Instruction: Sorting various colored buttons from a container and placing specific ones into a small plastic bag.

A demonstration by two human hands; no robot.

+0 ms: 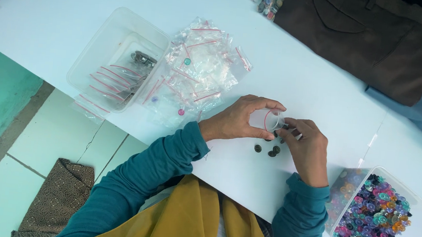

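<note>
Both hands meet over the white table (pixel 296 75). Left hand (pixel 236 120) pinches a small clear zip bag (pixel 270 119) by its red-striped mouth, and right hand (pixel 307 147) closes on the other edge. It looks thin, floppy and slippery, so the stiffer zip edge seems best to hold. Dark round buttons (pixel 268 150) lie just under the hands; they look small, hard and quick to roll. On the right is a tub of colourful buttons (pixel 372 219). Farther off sit a pile of empty zip bags (pixel 197 69), a clear tub (pixel 117 57), brown trousers (pixel 366 35).
</note>
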